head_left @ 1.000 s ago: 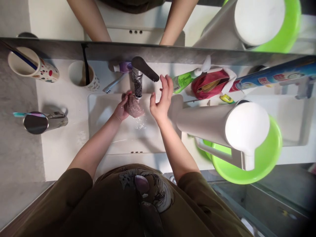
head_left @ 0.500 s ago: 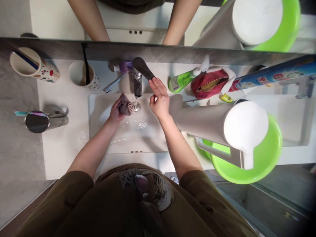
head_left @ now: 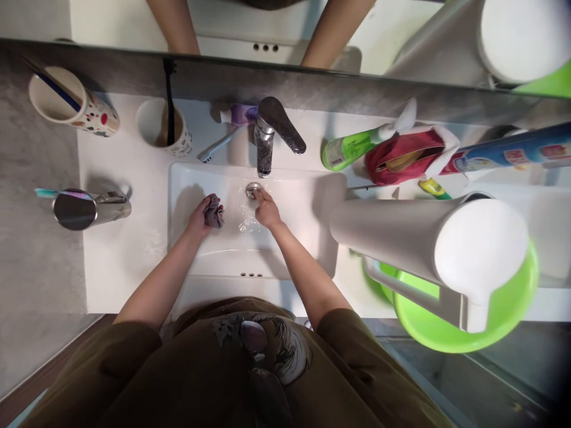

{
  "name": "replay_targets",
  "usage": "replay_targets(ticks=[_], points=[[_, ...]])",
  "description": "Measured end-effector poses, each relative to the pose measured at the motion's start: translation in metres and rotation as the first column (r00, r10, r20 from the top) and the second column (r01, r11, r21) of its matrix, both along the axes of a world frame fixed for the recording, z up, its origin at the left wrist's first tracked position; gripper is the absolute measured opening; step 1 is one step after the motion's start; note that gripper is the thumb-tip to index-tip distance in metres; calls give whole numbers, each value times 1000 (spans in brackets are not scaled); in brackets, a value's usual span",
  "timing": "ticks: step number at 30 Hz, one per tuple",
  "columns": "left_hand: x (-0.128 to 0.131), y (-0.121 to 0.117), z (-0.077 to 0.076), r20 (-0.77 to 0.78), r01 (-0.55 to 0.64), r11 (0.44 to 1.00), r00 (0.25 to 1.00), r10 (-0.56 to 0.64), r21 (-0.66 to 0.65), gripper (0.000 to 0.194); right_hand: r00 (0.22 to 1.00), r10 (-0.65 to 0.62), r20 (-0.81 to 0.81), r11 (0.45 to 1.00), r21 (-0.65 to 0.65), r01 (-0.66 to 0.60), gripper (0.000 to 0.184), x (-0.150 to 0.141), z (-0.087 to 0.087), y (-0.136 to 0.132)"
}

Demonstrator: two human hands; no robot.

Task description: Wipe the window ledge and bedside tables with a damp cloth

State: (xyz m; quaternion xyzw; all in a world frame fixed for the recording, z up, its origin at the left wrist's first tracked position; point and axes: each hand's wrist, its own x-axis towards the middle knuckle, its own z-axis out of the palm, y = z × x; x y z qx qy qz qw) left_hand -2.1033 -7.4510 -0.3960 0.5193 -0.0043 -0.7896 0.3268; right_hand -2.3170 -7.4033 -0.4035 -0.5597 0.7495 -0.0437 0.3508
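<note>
A wet, bunched grey cloth [head_left: 215,212] is gripped in my left hand [head_left: 198,219], held over the left part of the white sink [head_left: 214,261]. My right hand [head_left: 268,210] reaches to the round metal drain stopper [head_left: 253,189] with a finger stretched out onto it; the other fingers look curled and hold nothing I can see. Just behind the stopper stands the chrome faucet [head_left: 264,145], its dark lever [head_left: 283,128] swung to the right and untouched. A little water glints on the sink floor around the drain.
Left on the counter are two patterned cups [head_left: 96,113] [head_left: 181,139] and a metal mug [head_left: 107,211]. A toothbrush [head_left: 218,144] lies behind the sink. To the right stand a green pump bottle [head_left: 350,148], red pouch [head_left: 401,154], tall white pitcher [head_left: 392,229] and green basin [head_left: 455,336].
My right hand has left the faucet lever and come down to the drain stopper. My left hand, with the cloth, has moved lower and away from under the spout. The view has shifted slightly.
</note>
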Motion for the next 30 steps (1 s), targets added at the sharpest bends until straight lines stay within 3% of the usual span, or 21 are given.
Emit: replay_targets(ticks=[3,9,12,15,18,21,27,30], points=[[2,7,-5,9,1,999,1000,-2,35,8,993,101,-66,987,131,-92,71,18,-19,-13],[6,15,-13,8,20,994,1000,-21,106,6,960,28,-277,990,141,12,61,18,-31,-34],[8,18,-15,3,21,994,1000,-21,106,6,971,10,-238,990,140,24,62,12,-35,-39],[8,19,-18,-8,21,992,1000,-21,122,7,986,-103,-132,993,46,109,60,2,-42,-33],[9,20,-22,1,13,992,1000,-13,129,6,964,-267,-20,963,-55,265,49,-15,-49,-11],[10,19,-27,22,2,993,1000,-5,116,6,949,-315,-8,949,-4,315,40,-31,-49,25],[9,21,-32,67,-24,988,998,14,152,12,985,-153,82,970,203,134,13,-55,-16,101],[9,24,-32,72,-9,988,997,-2,157,12,989,-92,112,960,275,58,19,-58,-4,116]])
